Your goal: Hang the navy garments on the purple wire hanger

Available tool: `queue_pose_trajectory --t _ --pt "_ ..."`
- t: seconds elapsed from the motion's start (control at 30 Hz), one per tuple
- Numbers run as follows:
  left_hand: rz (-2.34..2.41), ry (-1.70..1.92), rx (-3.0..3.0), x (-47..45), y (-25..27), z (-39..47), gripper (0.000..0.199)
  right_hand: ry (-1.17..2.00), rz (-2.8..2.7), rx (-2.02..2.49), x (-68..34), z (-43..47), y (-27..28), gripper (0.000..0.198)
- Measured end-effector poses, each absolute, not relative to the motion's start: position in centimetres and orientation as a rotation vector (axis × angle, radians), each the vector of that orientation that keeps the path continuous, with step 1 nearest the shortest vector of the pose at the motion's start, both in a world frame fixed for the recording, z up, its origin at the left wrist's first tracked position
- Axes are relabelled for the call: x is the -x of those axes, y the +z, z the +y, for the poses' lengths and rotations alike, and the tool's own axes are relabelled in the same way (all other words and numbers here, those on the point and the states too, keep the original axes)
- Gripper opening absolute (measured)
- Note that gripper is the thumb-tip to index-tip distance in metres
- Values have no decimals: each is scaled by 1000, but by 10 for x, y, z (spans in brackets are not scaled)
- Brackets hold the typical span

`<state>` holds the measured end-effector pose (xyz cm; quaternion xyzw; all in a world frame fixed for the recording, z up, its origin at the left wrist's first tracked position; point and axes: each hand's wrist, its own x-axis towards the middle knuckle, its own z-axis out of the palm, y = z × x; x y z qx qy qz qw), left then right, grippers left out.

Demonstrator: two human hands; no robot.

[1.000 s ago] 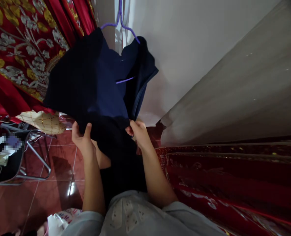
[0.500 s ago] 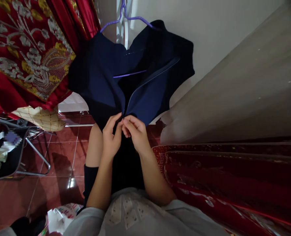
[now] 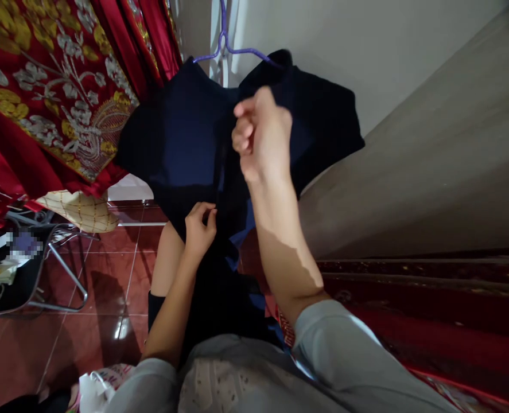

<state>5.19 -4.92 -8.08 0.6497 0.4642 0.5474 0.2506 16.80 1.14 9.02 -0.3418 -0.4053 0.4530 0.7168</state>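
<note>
A dark blue top hangs from a purple hanger in front of me. Low on its front opening, my left hand pinches the fabric edge between thumb and fingertips. My right hand is raised before the upper chest, near the collar, with its fingers curled closed. It is slightly blurred, and whatever it may hold is hidden. My right forearm covers part of the top's right front.
Red embroidered cloth hangs at the left, above a black chair with items on it. A beige curtain and dark red fabric fill the right. Red floor tiles lie below.
My right hand has left the left hand's side and moved up toward the collar. My left hand stays low on the front edge. The gaping neck opening now looks narrower.
</note>
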Motion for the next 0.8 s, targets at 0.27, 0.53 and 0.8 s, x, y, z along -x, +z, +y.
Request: queue_pose_trajectory --t 0.27,0.53,0.8 --pt "1110 1279 -2188 -35 -34 -14 11 986 -955 756 -179 8 96 28" --pt "770 1705 -2658 -41 92 24 15 932 -1129 718 -178 0 102 39" --pt "1021 2090 -2444 -43 111 13 16 752 -1226 974 -168 27 41 42"
